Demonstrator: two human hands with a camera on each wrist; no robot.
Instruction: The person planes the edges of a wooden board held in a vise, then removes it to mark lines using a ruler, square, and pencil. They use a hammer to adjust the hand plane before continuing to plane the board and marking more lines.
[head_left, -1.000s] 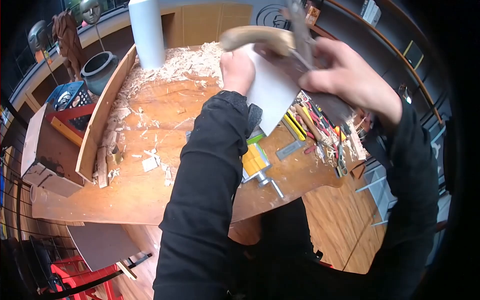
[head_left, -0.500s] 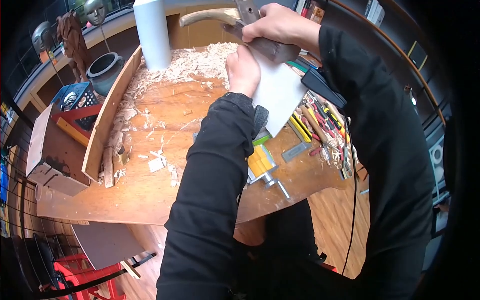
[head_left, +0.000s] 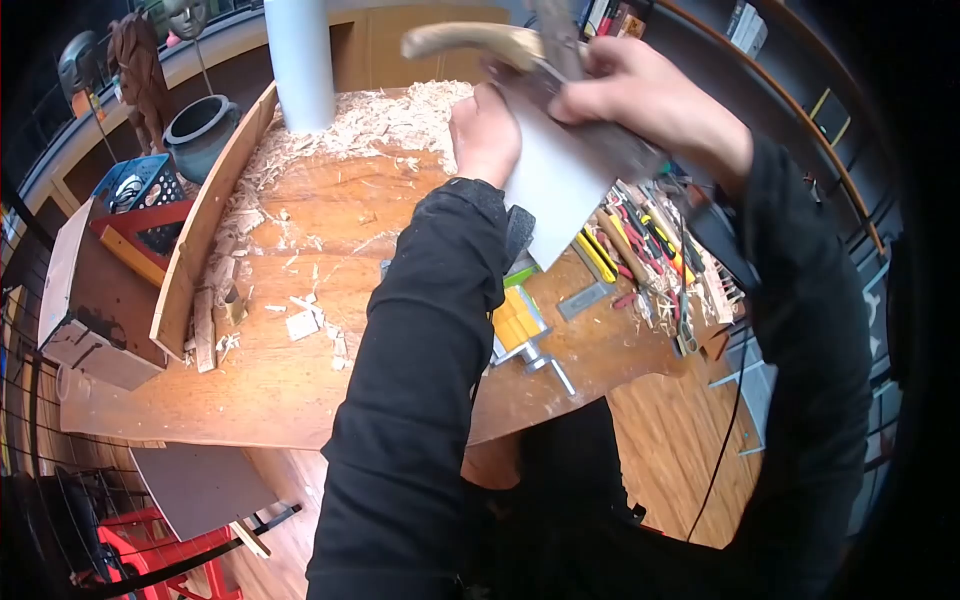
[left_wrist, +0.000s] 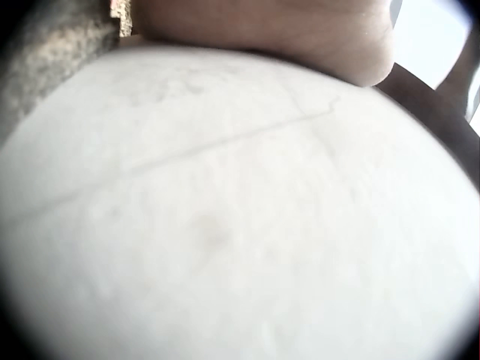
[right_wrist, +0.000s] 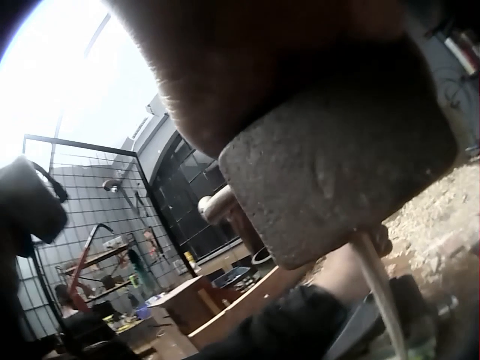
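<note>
My left hand [head_left: 485, 130] grips the upper edge of a white piece [head_left: 555, 190], its fingers partly hidden behind it. In the left wrist view, a thin dark line crosses the pale surface of this piece below the hand [left_wrist: 285, 34]. My right hand [head_left: 640, 95] grips an adze-like tool by its dark, blocky head [head_left: 630, 145], not by its curved wooden handle [head_left: 475, 40], which points left above the left hand. Slightly blurred, the head overlaps the upper right of the white piece. The right wrist view shows the head's grey, rough end [right_wrist: 345, 172] close up.
Wood shavings [head_left: 390, 125] lie along the back of the wooden table [head_left: 330, 195], near a white cylinder [head_left: 300, 70]. Hand tools [head_left: 645, 240] crowd the right side. A vise [head_left: 525, 330] sits near the front edge. On the left stand an upright board [head_left: 215, 230] and a dark pot [head_left: 200, 135].
The right hand and tool moved up and left, then back down and right partway. The left hand keeps its grip on the white piece, which barely shifts.
</note>
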